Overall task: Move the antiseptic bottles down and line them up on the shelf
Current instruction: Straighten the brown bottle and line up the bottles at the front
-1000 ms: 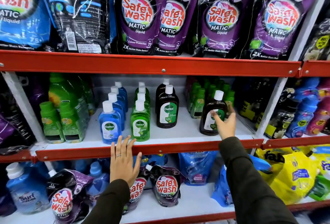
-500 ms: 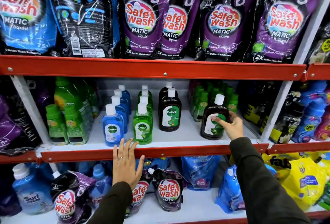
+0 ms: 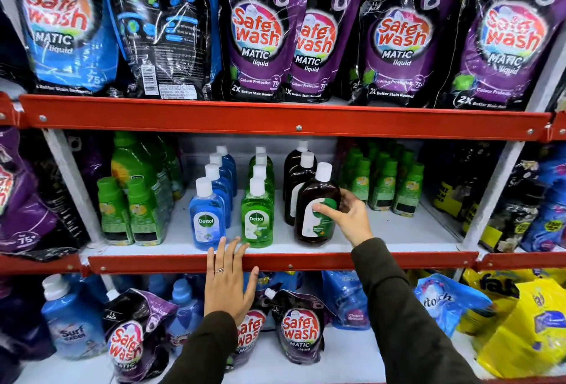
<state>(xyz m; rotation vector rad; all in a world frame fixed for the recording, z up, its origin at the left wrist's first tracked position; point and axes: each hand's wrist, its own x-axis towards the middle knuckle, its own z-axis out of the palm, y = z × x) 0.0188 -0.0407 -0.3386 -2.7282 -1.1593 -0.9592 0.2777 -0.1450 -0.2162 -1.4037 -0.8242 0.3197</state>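
On the middle shelf (image 3: 398, 236), at the front of the dark-bottle column, the right hand (image 3: 347, 215) grips a brown antiseptic bottle (image 3: 317, 209): the thumb lies across the green and white label and the other fingers wrap round its right side and back. The bottle's long axis runs up and down but tilts, with its white cap leaning a little right and its base near the front lip; whether the base sits fully on the board I cannot tell. Just behind it and slightly to its left stand two more brown bottles (image 3: 294, 187), upright, in a row running back toward the wall. That is the relation the next move seems to turn on: the held bottle lies a little right of the line of its own column and ahead of it, so it probably wants to be brought upright and nudged left until it squares with the green front bottle (image 3: 256, 219) and the blue front bottle (image 3: 206, 221) beside it. The left hand (image 3: 228, 284) holds nothing; it rests flat with fingers spread over the red shelf edge (image 3: 337, 261), fingertips just below the blue and green bottles, so the right hand is plainly the one placed to finish the job.
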